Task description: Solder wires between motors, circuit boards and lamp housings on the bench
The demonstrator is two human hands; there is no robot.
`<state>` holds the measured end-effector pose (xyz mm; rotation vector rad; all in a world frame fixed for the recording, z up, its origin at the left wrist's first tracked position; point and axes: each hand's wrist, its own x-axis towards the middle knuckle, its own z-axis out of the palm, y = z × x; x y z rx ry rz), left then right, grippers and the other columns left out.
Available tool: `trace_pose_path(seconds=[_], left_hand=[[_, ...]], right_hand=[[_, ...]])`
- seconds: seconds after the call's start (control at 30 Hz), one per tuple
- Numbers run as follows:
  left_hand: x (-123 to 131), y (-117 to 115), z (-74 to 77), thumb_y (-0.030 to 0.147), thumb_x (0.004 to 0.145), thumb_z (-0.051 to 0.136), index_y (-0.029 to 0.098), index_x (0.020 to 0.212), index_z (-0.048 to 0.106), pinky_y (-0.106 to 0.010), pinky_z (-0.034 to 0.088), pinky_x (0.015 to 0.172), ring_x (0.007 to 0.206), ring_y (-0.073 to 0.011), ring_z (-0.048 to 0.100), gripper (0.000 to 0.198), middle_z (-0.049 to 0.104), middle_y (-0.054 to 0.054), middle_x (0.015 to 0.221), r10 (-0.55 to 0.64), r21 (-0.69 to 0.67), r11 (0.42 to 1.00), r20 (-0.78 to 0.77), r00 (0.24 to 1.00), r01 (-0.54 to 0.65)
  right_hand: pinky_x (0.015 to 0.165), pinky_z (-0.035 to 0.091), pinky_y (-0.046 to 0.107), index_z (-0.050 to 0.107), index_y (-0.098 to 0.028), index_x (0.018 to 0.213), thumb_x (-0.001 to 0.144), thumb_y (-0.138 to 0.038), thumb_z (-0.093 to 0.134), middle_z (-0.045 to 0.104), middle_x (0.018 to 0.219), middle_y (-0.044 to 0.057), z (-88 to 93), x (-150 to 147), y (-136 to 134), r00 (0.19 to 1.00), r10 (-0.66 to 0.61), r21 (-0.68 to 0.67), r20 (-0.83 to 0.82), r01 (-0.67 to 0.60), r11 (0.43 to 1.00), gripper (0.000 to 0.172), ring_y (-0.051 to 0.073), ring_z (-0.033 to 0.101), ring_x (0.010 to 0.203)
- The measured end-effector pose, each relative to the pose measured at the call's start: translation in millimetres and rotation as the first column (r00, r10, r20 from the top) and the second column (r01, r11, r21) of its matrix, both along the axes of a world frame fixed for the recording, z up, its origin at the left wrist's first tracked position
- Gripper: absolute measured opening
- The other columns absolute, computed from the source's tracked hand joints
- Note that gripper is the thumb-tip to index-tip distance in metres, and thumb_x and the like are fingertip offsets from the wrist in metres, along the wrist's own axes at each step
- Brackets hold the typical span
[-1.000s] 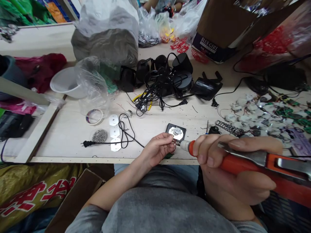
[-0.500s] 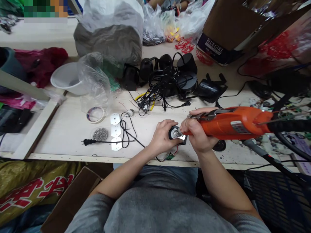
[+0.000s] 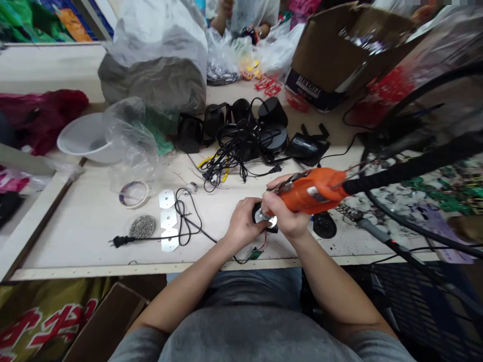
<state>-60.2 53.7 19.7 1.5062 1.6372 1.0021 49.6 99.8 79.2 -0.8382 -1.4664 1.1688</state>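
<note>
My left hand is closed around the left side of a small black housing on the bench, its fingers along the far edge and thumb along the near one. A shiny metal plate lies in the housing. My right hand grips an orange electric screwdriver, tilted, its tip end down at the plate. My fingers partly hide the tip. Red wires run from the housing to a small green circuit board at the bench edge. Left of my hands lie flat metal plates and a black power cord.
A dish of screws and a tape roll lie left. Behind my hands are tangled black cables and black housings. A round black part and a soldering iron are right. Another person's hand shows across the bench.
The whole view has shifted as my head moved. The screwdriver's rear end has swung left and lower, while its tip stays at the plate. My left hand still holds the housing.
</note>
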Motion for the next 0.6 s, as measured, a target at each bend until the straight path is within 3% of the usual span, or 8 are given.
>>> trace_pose_path(seconds=[0.1, 0.43, 0.6], left_hand=[[-0.6, 1.3, 0.4, 0.015, 0.069, 0.076, 0.019, 0.11, 0.067, -0.041, 0.049, 0.092, 0.105, -0.0282, 0.063, 0.043, 0.07, -0.007, 0.106, 0.0, -0.011, 1.0, 0.03, 1.0, 0.0], [-1.4, 1.9, 7.5, 0.019, 0.067, 0.079, 0.018, 0.1, 0.066, -0.04, 0.05, 0.087, 0.096, -0.0269, 0.065, 0.036, 0.07, -0.006, 0.098, 0.034, -0.036, 0.999, 0.051, 0.998, -0.032], [0.7, 1.3, 9.7, 0.019, 0.063, 0.086, 0.018, 0.106, 0.065, -0.042, 0.051, 0.091, 0.1, -0.0272, 0.066, 0.048, 0.071, -0.007, 0.104, 0.06, -0.064, 0.996, -0.019, 0.998, -0.061]], right_hand=[[0.063, 0.059, 0.037, 0.057, -0.025, 0.089, 0.079, -0.05, 0.078, 0.057, 0.065, -0.002, 5.6, -3.3, 1.1, 0.998, -0.047, 0.0, -0.049, 0.047, 0.999, 0.034, 0.021, 0.067, 0.071], [0.056, 0.058, 0.033, 0.06, -0.023, 0.088, 0.073, -0.049, 0.082, 0.062, 0.067, -0.001, 10.7, -8.9, 3.3, 0.994, -0.002, -0.015, -0.108, 0.001, 1.0, 0.036, 0.019, 0.066, 0.064], [0.04, 0.047, 0.027, 0.062, -0.021, 0.09, 0.074, -0.056, 0.08, 0.058, 0.057, -0.005, 18.3, -2.2, 8.5, 0.968, -0.078, -0.049, -0.239, 0.068, 0.996, 0.043, 0.012, 0.052, 0.041]])
